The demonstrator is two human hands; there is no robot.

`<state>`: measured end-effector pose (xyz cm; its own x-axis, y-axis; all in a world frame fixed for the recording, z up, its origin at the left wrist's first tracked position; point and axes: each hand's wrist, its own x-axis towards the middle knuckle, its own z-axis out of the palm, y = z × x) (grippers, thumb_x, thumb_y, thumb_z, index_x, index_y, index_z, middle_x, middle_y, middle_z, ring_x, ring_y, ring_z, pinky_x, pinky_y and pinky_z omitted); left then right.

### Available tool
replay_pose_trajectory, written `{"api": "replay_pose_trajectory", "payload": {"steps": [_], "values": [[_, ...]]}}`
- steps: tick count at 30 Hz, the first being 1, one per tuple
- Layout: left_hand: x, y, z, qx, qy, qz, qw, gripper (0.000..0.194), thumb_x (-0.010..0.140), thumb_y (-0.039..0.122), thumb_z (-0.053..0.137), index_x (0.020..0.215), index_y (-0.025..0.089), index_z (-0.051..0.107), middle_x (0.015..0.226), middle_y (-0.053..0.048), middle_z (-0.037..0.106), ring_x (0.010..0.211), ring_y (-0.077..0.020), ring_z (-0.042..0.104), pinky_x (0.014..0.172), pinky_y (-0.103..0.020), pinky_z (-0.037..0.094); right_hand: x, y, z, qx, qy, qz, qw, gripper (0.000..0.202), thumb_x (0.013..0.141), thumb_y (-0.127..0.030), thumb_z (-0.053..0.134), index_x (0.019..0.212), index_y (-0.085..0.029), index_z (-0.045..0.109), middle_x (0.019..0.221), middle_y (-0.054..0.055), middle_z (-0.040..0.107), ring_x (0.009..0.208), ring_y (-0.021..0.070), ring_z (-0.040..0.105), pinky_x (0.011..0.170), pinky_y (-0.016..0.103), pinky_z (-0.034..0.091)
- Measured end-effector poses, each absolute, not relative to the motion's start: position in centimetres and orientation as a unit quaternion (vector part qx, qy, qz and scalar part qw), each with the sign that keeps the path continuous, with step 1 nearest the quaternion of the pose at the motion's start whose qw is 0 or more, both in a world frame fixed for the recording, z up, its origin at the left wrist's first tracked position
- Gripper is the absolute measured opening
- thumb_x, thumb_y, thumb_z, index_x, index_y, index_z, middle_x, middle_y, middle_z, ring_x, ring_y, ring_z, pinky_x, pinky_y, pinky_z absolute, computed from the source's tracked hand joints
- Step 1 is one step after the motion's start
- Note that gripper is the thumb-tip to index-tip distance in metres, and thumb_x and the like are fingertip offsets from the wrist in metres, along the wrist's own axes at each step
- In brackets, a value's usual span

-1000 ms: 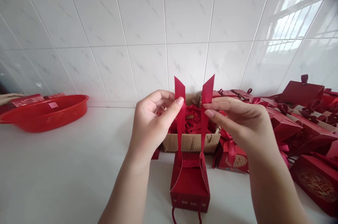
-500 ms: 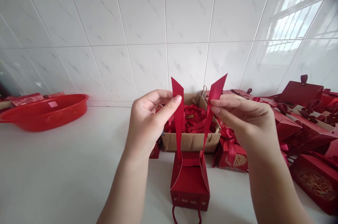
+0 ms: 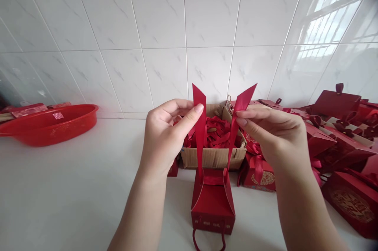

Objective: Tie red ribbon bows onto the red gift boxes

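Observation:
A small red gift box sits on the white counter in front of me, its cord handle hanging toward me. A red ribbon threads through the box's top, and its two slant-cut ends stand upright. My left hand pinches one end between thumb and fingers. The other end is pinched by my right hand, at about the same height. Both ends look taut and spread apart in a narrow V. Behind them stands a cardboard box full of loose red ribbons.
A red plastic basin stands at the left by the tiled wall. Several finished-looking red gift boxes crowd the right side, among them one with a gold round print and one with a ribbon bow.
Very little differs. The right ribbon end has shifted slightly to the right in my right hand, and the view has moved a touch. Both hands keep their pinch.

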<state>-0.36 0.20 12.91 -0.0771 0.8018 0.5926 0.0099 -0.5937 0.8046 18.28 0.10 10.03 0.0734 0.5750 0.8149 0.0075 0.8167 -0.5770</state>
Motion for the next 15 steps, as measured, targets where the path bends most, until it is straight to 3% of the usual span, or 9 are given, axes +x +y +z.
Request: {"api": "replay_pose_trajectory", "payload": {"steps": [15], "values": [[-0.29, 0.25, 12.69, 0.621, 0.309, 0.655, 0.299, 0.016, 0.077, 0.034, 0.071, 0.083, 0.02, 0.069, 0.079, -0.003, 0.068, 0.074, -0.0151, 0.064, 0.069, -0.026, 0.053, 18.07, 0.09, 10.1, -0.234, -0.641, 0.205, 0.702, 0.023, 0.079, -0.007, 0.067, 0.087, -0.027, 0.075, 0.085, -0.002, 0.072, 0.083, 0.0124, 0.067, 0.071, 0.023, 0.057]]}}
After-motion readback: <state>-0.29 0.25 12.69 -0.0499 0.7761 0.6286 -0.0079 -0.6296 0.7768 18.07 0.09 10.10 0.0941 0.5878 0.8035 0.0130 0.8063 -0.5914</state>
